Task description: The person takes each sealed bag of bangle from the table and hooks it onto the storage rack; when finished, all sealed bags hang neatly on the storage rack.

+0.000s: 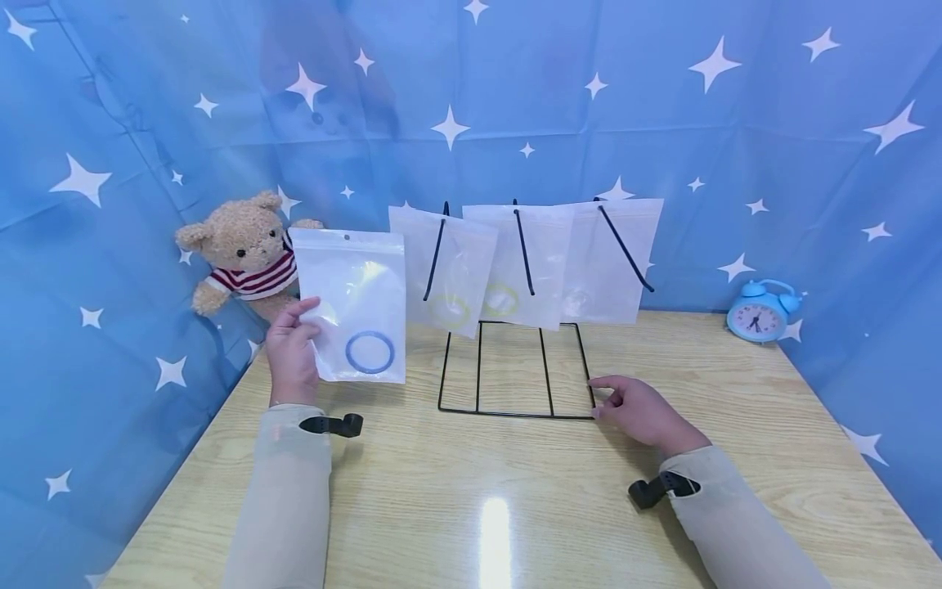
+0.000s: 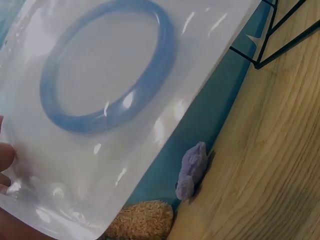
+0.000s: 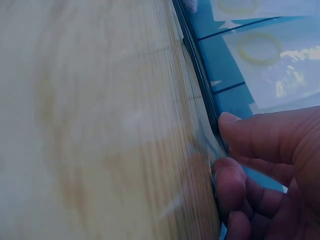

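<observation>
My left hand pinches the left edge of a white zip bag and holds it upright above the table. A blue bangle shows through the bag's lower part; the left wrist view gives the bangle close up. My right hand grips the front right corner of a black wire display rack, thumb and fingertips at the wire. On the rack's hooks hang three similar bags: a left bag and a middle bag with yellow-green bangles, and a right bag with a pale ring-like thing.
A teddy bear in a striped shirt sits behind the held bag. A light blue alarm clock stands at the back right of the wooden table. A small purple thing lies by the blue star-patterned cloth.
</observation>
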Demonstrator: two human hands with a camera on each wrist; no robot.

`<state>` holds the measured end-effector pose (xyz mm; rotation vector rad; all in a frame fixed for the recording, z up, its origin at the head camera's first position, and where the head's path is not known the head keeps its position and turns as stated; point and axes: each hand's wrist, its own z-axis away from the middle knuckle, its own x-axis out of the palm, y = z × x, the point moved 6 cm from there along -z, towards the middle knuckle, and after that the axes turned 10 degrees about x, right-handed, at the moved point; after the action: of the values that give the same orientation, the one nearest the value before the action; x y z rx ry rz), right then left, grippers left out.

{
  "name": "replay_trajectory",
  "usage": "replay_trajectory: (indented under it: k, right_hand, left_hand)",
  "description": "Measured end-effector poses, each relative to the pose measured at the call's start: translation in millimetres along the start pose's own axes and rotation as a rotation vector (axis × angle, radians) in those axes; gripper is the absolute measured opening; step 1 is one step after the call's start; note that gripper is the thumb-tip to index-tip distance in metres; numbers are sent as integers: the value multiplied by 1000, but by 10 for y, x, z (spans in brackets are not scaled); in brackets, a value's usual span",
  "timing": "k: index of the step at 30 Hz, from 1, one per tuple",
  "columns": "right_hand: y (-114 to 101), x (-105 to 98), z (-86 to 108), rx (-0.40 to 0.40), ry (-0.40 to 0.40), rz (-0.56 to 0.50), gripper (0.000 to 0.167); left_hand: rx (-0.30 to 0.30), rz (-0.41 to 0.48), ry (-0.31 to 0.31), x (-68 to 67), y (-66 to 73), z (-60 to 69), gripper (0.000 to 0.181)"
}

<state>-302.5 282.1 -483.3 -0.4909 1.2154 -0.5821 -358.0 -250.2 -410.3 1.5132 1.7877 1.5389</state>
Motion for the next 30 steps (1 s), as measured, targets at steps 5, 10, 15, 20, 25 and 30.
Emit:
replay_trajectory:
  k: [5, 10, 15, 20, 25, 30]
  right_hand:
    - [7, 2, -8, 0, 3, -1, 55]
    - [18, 8, -15, 4, 0, -6, 55]
    - [25, 12, -17, 2, -5, -8, 56]
    - [28, 11, -18, 3, -1, -8, 55]
    - [32, 12, -23, 9, 4, -4, 55]
    - [29, 10, -24, 8, 3, -7, 55]
  left_hand:
    - [22, 5, -44, 44, 13, 7, 53]
    - [37, 25, -93, 87, 33, 20, 55]
    - [51, 50, -165, 175, 74, 55, 60]
    - [34, 70, -219, 262, 108, 96, 61]
    - [56, 83, -220, 272, 143, 98, 60]
    - [52, 100, -270, 324, 168, 131, 61]
